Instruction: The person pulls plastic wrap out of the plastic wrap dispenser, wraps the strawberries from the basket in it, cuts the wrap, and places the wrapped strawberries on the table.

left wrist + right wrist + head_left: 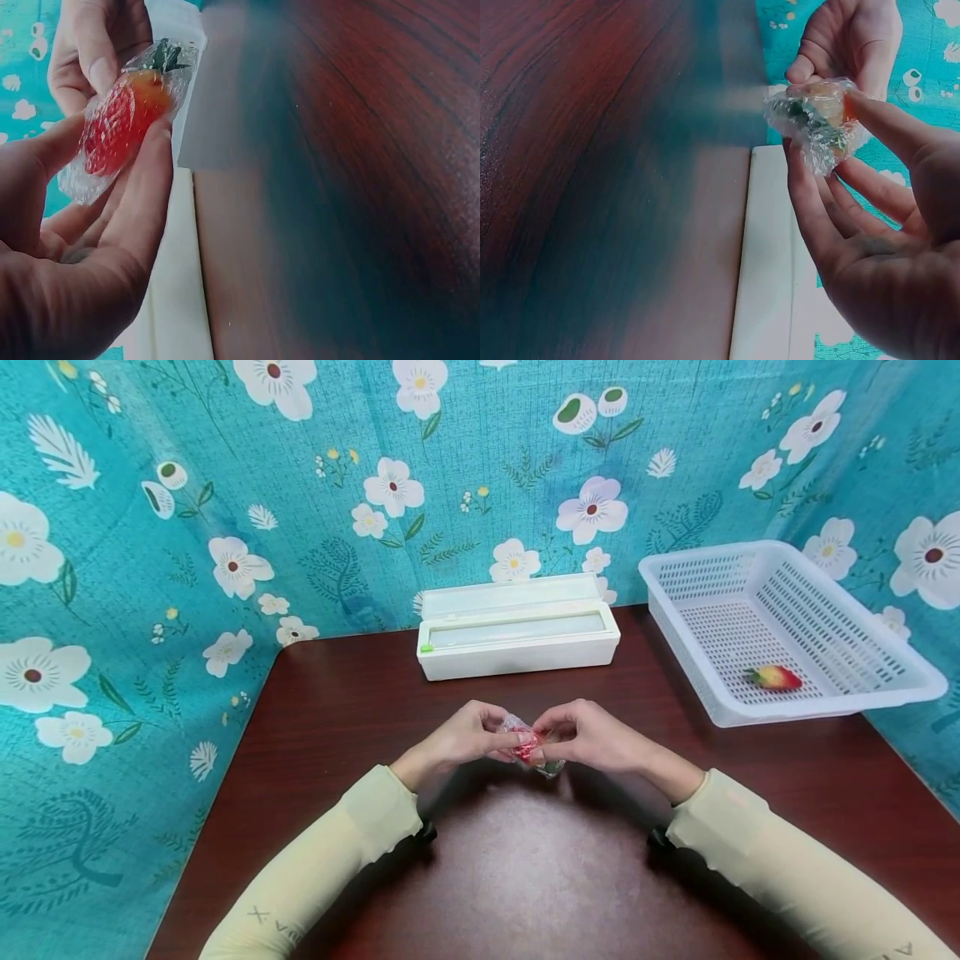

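Note:
A red and yellow strawberry [528,748] with green leaves, wrapped in clear crinkled cling film [81,184], is held between both hands just above the table. My left hand [467,735] pinches its red end between thumb and fingers. At the leafy end, my right hand [597,739] grips the film and fruit with thumb and fingertips. In the left wrist view, the strawberry [124,127] shows its red side under the film. Bunched film [821,154] covers the leaves in the right wrist view.
Behind the hands stands a long white cling film dispenser [525,653] with its lid raised. A white perforated basket [832,703] at the right holds another strawberry [778,677]. The dark wooden table [337,693] meets a floral teal cloth [300,502] at the back and sides.

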Motion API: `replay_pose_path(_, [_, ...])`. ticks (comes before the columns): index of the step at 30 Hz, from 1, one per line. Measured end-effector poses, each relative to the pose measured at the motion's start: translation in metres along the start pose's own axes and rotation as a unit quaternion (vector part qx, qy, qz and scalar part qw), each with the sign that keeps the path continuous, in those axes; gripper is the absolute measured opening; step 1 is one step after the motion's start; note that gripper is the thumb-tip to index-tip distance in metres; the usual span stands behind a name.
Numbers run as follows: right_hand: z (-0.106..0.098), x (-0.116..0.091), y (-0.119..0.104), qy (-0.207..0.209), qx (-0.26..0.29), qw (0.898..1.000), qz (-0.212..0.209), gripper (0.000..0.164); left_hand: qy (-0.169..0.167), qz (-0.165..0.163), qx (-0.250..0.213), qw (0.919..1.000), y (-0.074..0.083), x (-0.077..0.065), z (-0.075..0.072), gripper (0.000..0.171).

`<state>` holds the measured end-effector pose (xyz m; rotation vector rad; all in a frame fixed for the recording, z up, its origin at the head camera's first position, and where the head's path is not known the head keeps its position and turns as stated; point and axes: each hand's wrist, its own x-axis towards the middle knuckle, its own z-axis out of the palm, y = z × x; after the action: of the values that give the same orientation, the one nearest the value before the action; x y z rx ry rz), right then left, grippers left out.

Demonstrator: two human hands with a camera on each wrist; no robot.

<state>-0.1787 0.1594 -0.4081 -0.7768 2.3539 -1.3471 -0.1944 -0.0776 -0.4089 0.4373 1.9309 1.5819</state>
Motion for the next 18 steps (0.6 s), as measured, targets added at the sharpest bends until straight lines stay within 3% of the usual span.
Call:
replay_pose_path(5, [0.001,0.000,0.003,0.052,0.002,0.999,0.012,0.028,0.011,0.035,0.013,0.9992,0.000,0.003,0.001,0.034])
replay_pose_path(8, [0.002,0.000,0.006,0.087,0.036,0.995,0.025,0.029,0.033,0.053,0.025,0.9977,0.000,0.003,0.003,0.040])
replay_pose_path(10, [0.003,0.001,0.008,0.107,0.074,0.991,0.038,0.030,0.050,0.067,0.060,0.9947,0.000,0.003,0.004,0.046])
replay_pose_path(15, [0.010,0.004,0.006,0.158,0.171,0.969,0.078,0.036,0.098,0.099,0.189,0.9721,-0.003,0.001,0.012,0.054])
replay_pose_path(18, [0.015,0.006,0.002,0.178,0.208,0.958,0.088,0.037,0.130,0.121,0.235,0.9557,0.000,-0.001,0.019,0.048])
